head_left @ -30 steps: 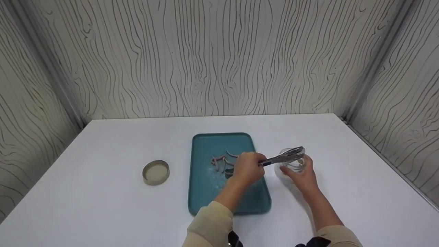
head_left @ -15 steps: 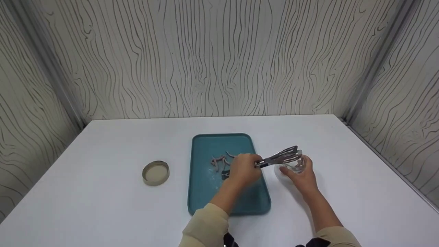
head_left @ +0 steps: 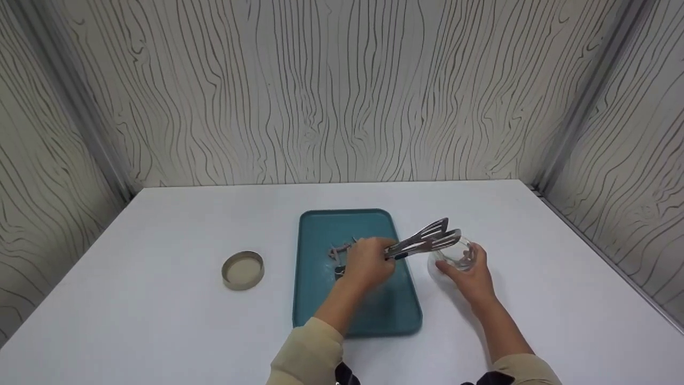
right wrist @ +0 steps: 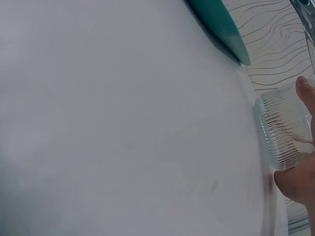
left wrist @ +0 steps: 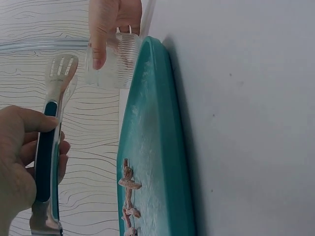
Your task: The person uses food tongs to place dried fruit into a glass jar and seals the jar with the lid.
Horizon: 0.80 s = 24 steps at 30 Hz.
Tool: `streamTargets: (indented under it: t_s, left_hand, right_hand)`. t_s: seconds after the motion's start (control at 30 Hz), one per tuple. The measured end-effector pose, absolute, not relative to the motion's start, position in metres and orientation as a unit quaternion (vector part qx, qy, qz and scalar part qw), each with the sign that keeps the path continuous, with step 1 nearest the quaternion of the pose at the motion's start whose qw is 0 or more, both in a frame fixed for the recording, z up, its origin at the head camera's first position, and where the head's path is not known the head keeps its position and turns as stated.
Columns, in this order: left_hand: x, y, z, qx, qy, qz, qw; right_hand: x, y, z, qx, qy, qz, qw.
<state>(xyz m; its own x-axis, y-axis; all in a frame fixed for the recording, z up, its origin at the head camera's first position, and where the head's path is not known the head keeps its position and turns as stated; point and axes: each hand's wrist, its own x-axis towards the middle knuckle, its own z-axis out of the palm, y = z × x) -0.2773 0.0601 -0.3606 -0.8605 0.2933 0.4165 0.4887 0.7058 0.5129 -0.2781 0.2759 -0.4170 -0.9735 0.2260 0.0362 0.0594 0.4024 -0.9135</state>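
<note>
In the head view, metal tongs (head_left: 422, 243) are gripped by the curled left hand (head_left: 368, 264) above the teal tray (head_left: 374, 315), tips empty; the glass jar (head_left: 458, 255) is steadied by the right hand (head_left: 470, 275). From the left wrist, several brownish strips (left wrist: 129, 194) are seen left on the tray. From the right wrist, fingers (right wrist: 305, 93) are wrapped round the jar, so the transfer is judged unfinished.

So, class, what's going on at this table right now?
A person's left hand grips metal tongs above a teal tray that holds a few brownish strips. The tong tips sit over a clear glass jar, which the right hand holds on the white table beside the tray. A round lid lies apart, to the left.
</note>
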Motion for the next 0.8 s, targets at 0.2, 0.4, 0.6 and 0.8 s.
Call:
streamTargets:
  t_s: [0.2, 0.4, 0.6, 0.8]
  left_hand:
    - [-0.278, 0.050, -0.358, -0.212, -0.907, -0.327, 0.158]
    - [-0.276, 0.033, -0.351, -0.204, -0.909, -0.322, 0.165]
    - [-0.275, 0.009, -0.343, -0.202, -0.905, -0.331, 0.177]
    - [-0.273, -0.017, -0.338, -0.186, -0.900, -0.345, 0.190]
  right_hand:
    - [-0.279, 0.276, -0.417, -0.089, -0.834, 0.538, 0.080]
    - [-0.279, 0.276, -0.417, -0.094, -0.840, 0.531, 0.063]
    - [-0.280, 0.277, -0.420, -0.092, -0.839, 0.533, 0.063]
    - [-0.280, 0.278, -0.420, -0.085, -0.840, 0.532, 0.060]
